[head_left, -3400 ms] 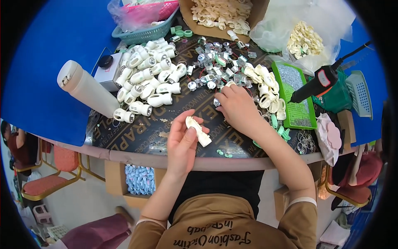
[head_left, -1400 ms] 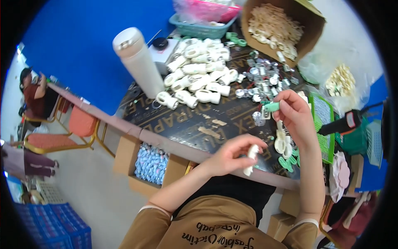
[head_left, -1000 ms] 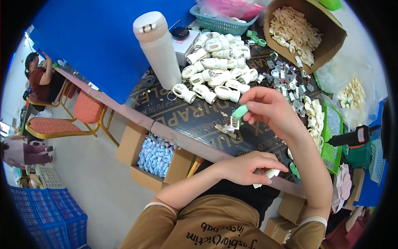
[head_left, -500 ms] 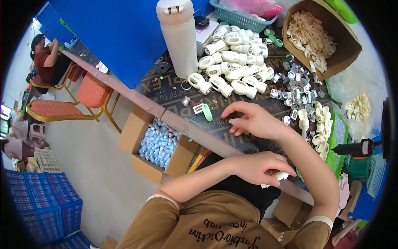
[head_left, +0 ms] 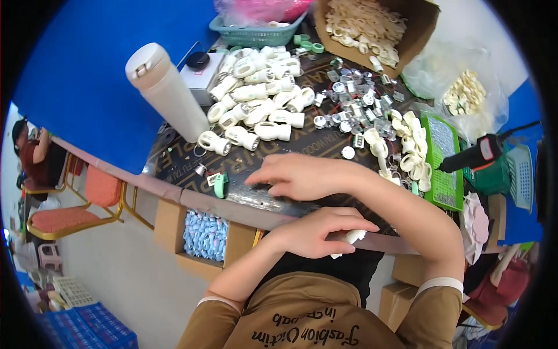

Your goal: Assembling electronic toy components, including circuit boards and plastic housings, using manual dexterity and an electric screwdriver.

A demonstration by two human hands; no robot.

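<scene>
- Far left, a person in a red top (head_left: 32, 154) sits by orange chairs (head_left: 75, 200), well away from the table (head_left: 174, 192).
- A tall white bottle (head_left: 165, 93) stands on the far left part of the table, tipped a bit in the view.
- Under the table edge sits an open cardboard box (head_left: 168, 227) full of little blue pieces (head_left: 204, 235).
- A small green and white clip piece (head_left: 219, 185) lies near the table edge. It is just left of the right hand. Its long side points from near to far.
- The right hand (head_left: 302, 175) lies flat on the table, fingers spread and pointing left at that piece. It holds nothing I can see. It is the closer hand to the piece.
- The left hand (head_left: 317, 232) is nearer the body, below the table edge. It is closed around a small white part (head_left: 351, 237), whose end pokes out on the right.
- Beyond the hands is a pile of white plastic tubes (head_left: 256, 107), then a spread of small shiny metal bits (head_left: 354, 99).
- At the far side, a green basket (head_left: 250, 38) holds pink stuff, and a brown cardboard box (head_left: 421, 35) holds pale rings.
- On the right, a clear bag (head_left: 494, 81) holds more pale rings, next to a green tray (head_left: 442, 163) and a black glue gun (head_left: 479, 154).
</scene>
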